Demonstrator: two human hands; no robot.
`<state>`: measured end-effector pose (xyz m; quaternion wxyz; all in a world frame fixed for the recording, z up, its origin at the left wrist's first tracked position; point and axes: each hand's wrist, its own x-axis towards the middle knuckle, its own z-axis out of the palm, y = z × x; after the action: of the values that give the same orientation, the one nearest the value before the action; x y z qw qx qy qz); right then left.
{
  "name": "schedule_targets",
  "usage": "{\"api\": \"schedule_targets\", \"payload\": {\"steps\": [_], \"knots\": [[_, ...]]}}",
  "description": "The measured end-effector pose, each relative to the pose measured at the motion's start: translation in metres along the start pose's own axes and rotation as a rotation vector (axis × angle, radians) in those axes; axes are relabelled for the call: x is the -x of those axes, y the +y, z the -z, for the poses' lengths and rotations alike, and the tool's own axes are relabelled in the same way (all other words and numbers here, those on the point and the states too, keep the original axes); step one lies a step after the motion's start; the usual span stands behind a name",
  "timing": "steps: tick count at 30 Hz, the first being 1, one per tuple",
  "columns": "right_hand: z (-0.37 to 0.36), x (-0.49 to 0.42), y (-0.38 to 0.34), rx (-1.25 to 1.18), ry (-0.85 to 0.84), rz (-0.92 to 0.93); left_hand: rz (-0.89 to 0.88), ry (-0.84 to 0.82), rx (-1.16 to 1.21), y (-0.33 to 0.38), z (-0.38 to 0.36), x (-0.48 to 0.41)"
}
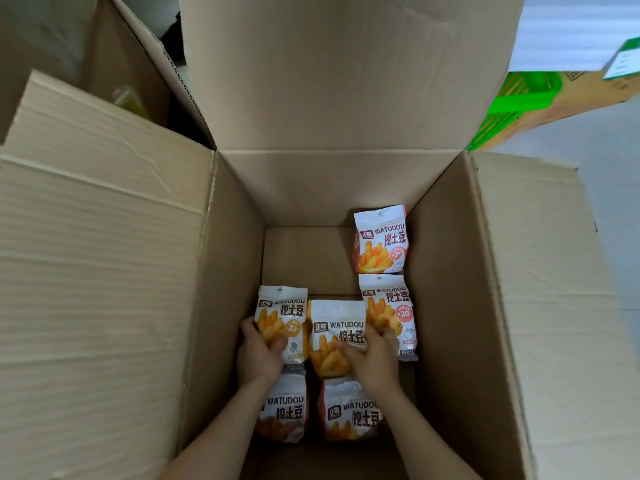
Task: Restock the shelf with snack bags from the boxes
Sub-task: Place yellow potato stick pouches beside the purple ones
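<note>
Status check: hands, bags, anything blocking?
Left hand grips left bag. Right hand grips middle bag. Both inside open box, four other bags beside them. Nothing blocking the lift.

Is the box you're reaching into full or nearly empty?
Nearly empty: only six snack bags show, lying low on the box floor, with bare cardboard beyond them.

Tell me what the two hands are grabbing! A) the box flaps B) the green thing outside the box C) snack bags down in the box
C: the left hand grips the left bag and the right hand grips the middle bag, both at the bottom of the cardboard box.
</note>
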<state>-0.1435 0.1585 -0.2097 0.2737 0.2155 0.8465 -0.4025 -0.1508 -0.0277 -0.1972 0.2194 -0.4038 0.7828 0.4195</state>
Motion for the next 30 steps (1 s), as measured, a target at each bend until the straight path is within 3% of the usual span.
{"api": "schedule_targets", "payload": {"steps": [8,20,30], "knots": [[0.037,0.020,-0.026,-0.351,-0.032,0.001,-0.126,0.075,-0.018,0.029,0.019,0.037],[0.118,0.101,-0.093,-0.248,0.143,0.068,-0.225,0.020,-0.014,0.082,0.076,0.129],[0.185,0.224,-0.151,-0.284,0.173,0.111,-0.354,-0.014,0.180,0.104,0.151,0.241]]}}
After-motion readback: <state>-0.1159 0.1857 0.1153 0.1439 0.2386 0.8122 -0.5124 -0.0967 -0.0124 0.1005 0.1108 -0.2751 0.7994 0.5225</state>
